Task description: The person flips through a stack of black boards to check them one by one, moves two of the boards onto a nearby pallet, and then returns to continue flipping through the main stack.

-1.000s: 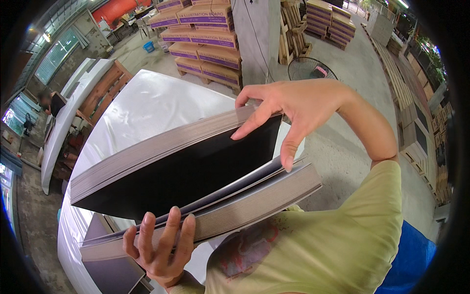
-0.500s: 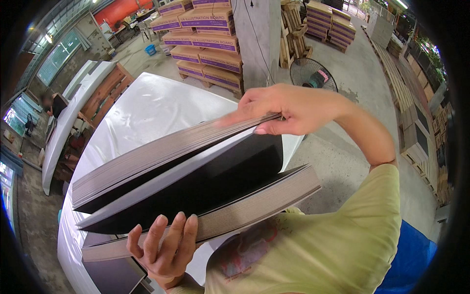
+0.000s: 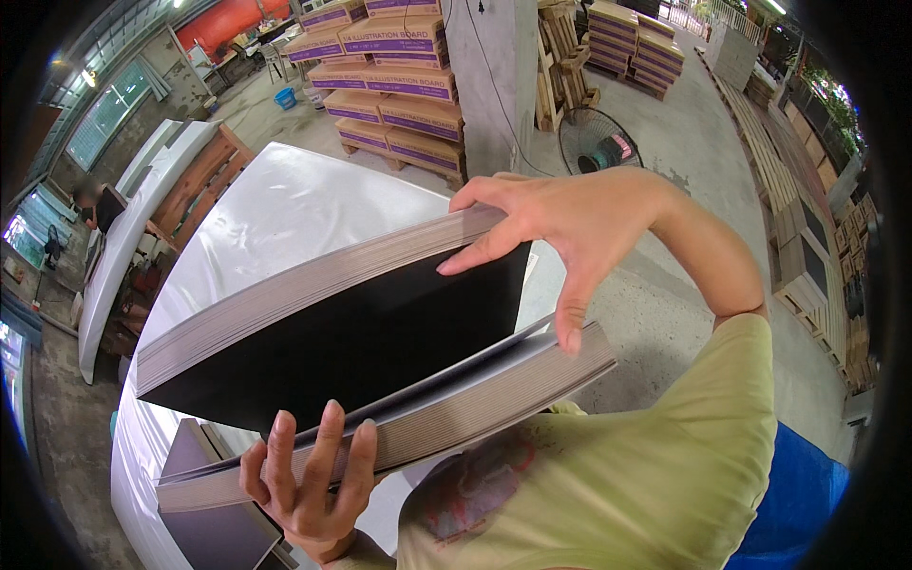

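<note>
Two thick stacks of black-faced cardboard sheets with grey edges lean apart in a V. My left hand (image 3: 309,484) holds the near stack (image 3: 494,404) from below, its fingers laid up across the grey edges. My right hand (image 3: 560,237) reaches in at the right end. Its index finger lies on the black face of the far stack (image 3: 332,342), other fingers are over that stack's far side, and its thumb touches the near stack's top corner. A white-faced sheet (image 3: 521,334) shows at the near stack's top. Where the far stack's lower edge rests is partly hidden.
A table with a shiny white cover (image 3: 304,204) lies beneath. More dark boards (image 3: 214,532) are at its near left. Beyond stand stacked cartons (image 3: 408,95), a concrete pillar (image 3: 494,85) and a fan (image 3: 598,142). Another person (image 3: 104,209) is at the far left.
The white-faced sheet between the stacks has dropped from the far side onto the near stack, widening the black face in view. My right thumb has swung down from the far stack to the near one.
</note>
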The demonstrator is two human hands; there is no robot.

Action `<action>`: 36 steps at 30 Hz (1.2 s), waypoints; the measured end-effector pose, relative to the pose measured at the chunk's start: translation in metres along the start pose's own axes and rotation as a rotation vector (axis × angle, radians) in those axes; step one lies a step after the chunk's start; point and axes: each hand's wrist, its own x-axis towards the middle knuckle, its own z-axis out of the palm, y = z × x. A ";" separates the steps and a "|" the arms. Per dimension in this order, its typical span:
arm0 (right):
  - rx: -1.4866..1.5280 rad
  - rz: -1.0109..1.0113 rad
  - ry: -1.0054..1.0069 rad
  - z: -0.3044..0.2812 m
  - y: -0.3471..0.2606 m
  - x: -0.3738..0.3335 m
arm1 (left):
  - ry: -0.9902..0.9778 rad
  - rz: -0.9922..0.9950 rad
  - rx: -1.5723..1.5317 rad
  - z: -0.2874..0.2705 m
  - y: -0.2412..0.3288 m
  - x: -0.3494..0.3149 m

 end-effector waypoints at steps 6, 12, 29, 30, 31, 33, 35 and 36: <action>0.022 0.033 -0.031 -0.004 -0.001 0.003 | -0.006 -0.010 0.005 0.001 0.000 0.000; 0.117 0.094 -0.075 -0.007 0.000 0.001 | 0.002 -0.084 -0.086 -0.004 0.006 0.004; 0.118 0.070 0.012 0.001 -0.003 -0.005 | 0.044 -0.025 -0.009 0.003 0.004 -0.001; 0.104 0.049 0.018 0.001 -0.001 -0.005 | 0.037 -0.069 -0.033 0.002 0.006 0.001; 0.087 0.018 0.034 0.003 0.001 -0.006 | 0.026 -0.073 -0.045 0.001 0.006 0.001; 0.079 -0.003 0.038 0.002 0.001 -0.005 | 0.004 -0.086 -0.062 -0.002 0.007 0.002; 0.100 0.026 0.015 -0.001 -0.001 -0.003 | -0.005 -0.093 -0.059 -0.003 0.007 0.002; 0.130 0.059 0.003 -0.001 -0.002 -0.003 | -0.010 -0.095 -0.058 -0.004 0.007 0.002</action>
